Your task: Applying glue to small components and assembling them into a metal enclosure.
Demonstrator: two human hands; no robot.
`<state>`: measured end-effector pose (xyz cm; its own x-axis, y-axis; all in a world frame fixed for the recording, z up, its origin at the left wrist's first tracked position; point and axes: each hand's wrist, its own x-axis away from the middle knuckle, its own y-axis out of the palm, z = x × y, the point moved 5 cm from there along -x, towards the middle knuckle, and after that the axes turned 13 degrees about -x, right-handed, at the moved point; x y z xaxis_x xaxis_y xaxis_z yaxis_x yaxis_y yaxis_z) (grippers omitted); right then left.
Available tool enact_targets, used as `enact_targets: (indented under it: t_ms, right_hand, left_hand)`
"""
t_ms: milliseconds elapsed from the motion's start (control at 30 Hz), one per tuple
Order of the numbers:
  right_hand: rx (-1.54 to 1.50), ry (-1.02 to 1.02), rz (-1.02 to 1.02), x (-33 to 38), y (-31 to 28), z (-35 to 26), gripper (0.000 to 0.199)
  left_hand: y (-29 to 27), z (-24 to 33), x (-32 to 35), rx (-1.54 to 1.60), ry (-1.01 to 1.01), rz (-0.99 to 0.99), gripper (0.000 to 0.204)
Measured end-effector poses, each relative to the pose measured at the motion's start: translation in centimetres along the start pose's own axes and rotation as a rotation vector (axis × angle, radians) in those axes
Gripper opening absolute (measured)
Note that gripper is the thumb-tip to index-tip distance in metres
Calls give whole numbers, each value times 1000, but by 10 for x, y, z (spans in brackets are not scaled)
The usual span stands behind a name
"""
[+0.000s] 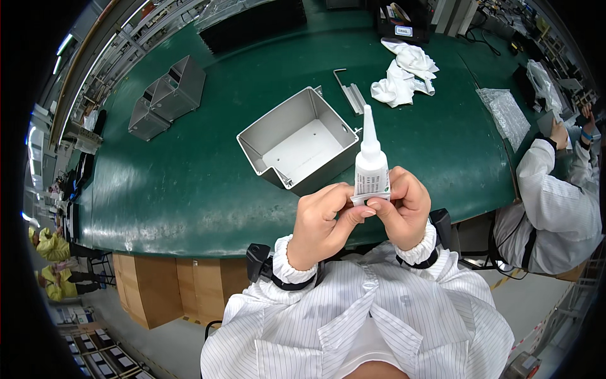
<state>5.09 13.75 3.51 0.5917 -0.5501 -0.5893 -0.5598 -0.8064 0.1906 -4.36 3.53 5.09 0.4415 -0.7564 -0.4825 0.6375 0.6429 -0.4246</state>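
Note:
Both my hands hold a white squeeze tube (371, 170) upright by its flat lower end, its long tapered nozzle pointing away over the table. My left hand (320, 222) pinches that end from the left between thumb and fingers. From the right, my right hand (407, 205) grips the same end, its thumb close to the left thumb. Just beyond the tube, an open grey metal box (309, 148) lies on the green table, with a notch in its near left wall. An L-shaped hex key (339, 77) and a small grey metal bracket (353, 99) lie behind it.
A crumpled white cloth (404, 76) lies at the far right. Grey metal housings (184, 88) stand at the left. A black bin (404, 28) sits at the back, a clear plastic bag (505, 114) at the right. A co-worker's sleeve (546, 177) rests by the right edge.

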Motion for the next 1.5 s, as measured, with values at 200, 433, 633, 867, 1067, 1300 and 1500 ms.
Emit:
enact_targets:
  t_ms: [200,433,633,867,1067,1300,1500]
  right_hand:
    - [-138,53,43,4,0,7,34]
    - [-403,152,-10,0,19,8,46]
    - [-588,227,41,7,29,19,57]
    - [-344,126,35,-17,6,8,43]
    - [-24,192,-177,-89,-6,15,30]
    - [8,442,-340,-116,24,87,43]
    - [83,456,-463,-99,26,90,45]
  left_hand:
    - [2,-1,4,74,-115,17,20]
    - [12,-3,11,188,-194,121,19]
    - [24,6,8,156,-141,159,14]
    - [-13,3,1,-70,13,-2,11]
    - [-105,-50,18,11,-360,517,28]
    - [-92,-120,35,-306,-708,114,80]
    - [-73,-141,34,-38,-742,31,89]
